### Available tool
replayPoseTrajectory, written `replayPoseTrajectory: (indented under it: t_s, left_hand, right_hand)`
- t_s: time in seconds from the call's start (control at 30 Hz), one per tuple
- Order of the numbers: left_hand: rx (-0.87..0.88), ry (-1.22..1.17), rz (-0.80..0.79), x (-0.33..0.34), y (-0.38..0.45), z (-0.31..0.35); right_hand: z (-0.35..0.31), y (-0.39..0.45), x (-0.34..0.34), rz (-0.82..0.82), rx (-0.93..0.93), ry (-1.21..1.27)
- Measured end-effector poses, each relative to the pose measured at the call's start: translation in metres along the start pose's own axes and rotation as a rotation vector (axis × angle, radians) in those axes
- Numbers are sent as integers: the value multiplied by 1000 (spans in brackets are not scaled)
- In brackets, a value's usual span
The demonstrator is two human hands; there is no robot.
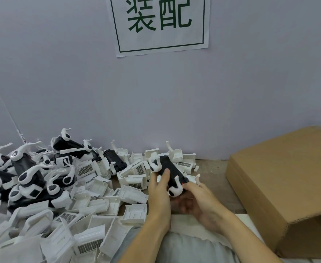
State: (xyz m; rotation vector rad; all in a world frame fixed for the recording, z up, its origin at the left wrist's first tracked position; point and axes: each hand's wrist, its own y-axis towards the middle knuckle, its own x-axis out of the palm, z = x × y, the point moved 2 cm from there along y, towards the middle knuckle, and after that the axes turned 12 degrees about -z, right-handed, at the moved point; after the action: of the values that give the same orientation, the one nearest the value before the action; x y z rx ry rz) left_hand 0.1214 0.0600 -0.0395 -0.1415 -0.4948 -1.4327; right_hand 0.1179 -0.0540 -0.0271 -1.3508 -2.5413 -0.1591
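White shells (pixel 99 188) heap across the surface's (pixel 212 168) left side, a cardboard box (pixel 281 186) right; between them both hands, left hand (pixel 158 188) and right hand (pixel 197 200), grip the black part (pixel 172 172), its underside probably hidden.

Your left hand (pixel 158 186) and right hand (pixel 197 198) both grip a black part (pixel 170 172) with white arms above the table (pixel 212 168), between the heap of white housings (pixel 91 202) and the cardboard box (pixel 288 177).

Head-worn view, forward-down, near worktable (pixel 212 168)
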Motion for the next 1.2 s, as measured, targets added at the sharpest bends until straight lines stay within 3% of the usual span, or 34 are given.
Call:
replayPoseTrajectory:
  t_s: [0.17, 0.27, 0.43, 0.53, 0.63, 0.77, 0.93, 1.03, 1.2]
  left_hand:
    - [-44, -76, -51, 3, -3, 2]
    - [-128, -217, -21, 2, -3, 6]
    - [-73, -419, 92, -3, -1, 20]
    - [6, -491, 151, -13, 2, 29]
    - [2, -478, 184, -17, 2, 29]
    - [38, -302, 275, -16, 1, 26]
    - [35, -156, 225, -19, 3, 23]
    - [13, -65, 181, -21, 3, 23]
    - [-5, 104, 112, -14, 2, 19]
  right_hand:
    - [-11, -9, 5, -216, 12, 285]
    - [-8, -11, 5, -265, 61, 213]
    - [-3, -5, -3, -118, -14, -76]
    - [-1, -2, -7, 17, -49, -486]
    - [8, 1, -4, 75, 16, -893]
    - [13, 6, -2, 24, 93, -1088]
    - [5, 4, -10, 80, 60, -1005]
    - [0, 2, -25, 260, 19, -990]
    - [-13, -8, -40, 548, -180, -647]
